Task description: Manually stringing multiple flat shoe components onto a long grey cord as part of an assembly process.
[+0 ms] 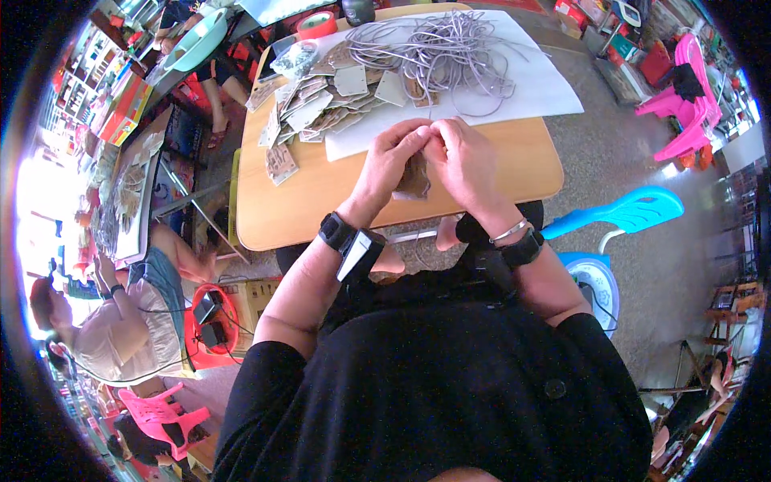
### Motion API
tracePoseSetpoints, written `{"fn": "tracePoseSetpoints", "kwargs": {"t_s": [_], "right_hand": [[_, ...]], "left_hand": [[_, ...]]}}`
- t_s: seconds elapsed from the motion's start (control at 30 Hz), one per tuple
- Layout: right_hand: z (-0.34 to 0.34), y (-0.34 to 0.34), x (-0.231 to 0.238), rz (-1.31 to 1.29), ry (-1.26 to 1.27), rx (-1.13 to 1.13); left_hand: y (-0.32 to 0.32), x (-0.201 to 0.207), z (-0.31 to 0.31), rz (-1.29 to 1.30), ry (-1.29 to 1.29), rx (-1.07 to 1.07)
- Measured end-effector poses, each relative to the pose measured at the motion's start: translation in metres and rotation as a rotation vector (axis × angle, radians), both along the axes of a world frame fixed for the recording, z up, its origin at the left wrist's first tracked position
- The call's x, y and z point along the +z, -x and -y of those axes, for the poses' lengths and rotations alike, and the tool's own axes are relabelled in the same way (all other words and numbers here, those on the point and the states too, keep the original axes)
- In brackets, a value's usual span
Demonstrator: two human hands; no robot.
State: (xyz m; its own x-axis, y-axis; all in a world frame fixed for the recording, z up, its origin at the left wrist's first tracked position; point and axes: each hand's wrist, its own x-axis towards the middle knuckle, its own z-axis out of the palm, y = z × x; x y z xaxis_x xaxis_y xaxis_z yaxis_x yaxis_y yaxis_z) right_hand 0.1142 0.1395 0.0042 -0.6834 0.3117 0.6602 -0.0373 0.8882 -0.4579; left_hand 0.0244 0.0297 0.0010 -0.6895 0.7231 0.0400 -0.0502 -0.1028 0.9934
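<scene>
Over the near part of the wooden table, my left hand (393,153) and my right hand (466,161) meet fingertip to fingertip, both closed in a pinch. A brown card tag (412,178) hangs below the fingers, partly hidden by them. Whatever is at the right fingertips is too small to make out. Beyond my hands lies a tangled bundle of grey-purple cords (450,52) on a white sheet (538,84). To its left is a heaped pile of similar brown and pale card tags (321,100). One loose tag (281,164) lies apart at the pile's near side.
A clear plastic bag (295,59) and a roll of red tape (316,25) sit at the table's far left. A blue chair (626,210) stands at my right. Another person (112,321) sits at a side table on the left, near a red stool (212,321).
</scene>
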Motion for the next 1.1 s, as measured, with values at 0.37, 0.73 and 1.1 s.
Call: {"fn": "tracePoseSetpoints", "kwargs": {"t_s": [0.37, 0.73, 1.1], "right_hand": [[-0.03, -0.002, -0.009, 0.202, 1.009, 0.341], [-0.026, -0.001, -0.011, 0.275, 1.181, 0.304], [-0.037, -0.004, -0.018, 0.229, 0.935, 0.257]], "left_hand": [[0.012, -0.005, 0.001, -0.101, 0.121, -0.012], [0.012, -0.021, -0.003, -0.213, 0.116, 0.011], [0.008, -0.014, -0.002, -0.465, 0.216, 0.013]]}}
